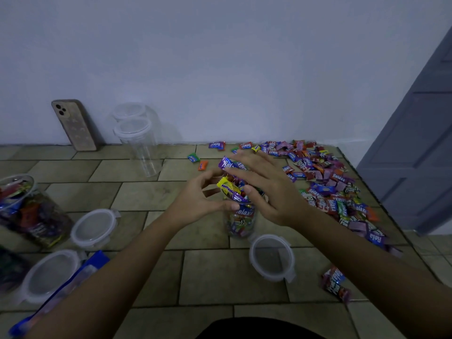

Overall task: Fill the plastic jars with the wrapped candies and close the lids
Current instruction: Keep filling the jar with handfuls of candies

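Jar [241, 216] is heaped over the rim, left hand [200, 199] cupping its mouth, right hand [266, 189] spread flat pressing candies [232, 189] down (neither gripping any), so next grab the lid [271, 256].

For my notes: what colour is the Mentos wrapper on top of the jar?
Yellow, with blue lettering; the head view shows it.

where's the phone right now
In the head view the phone stands tilted against the back wall at far left, just left of the two empty clear jars.
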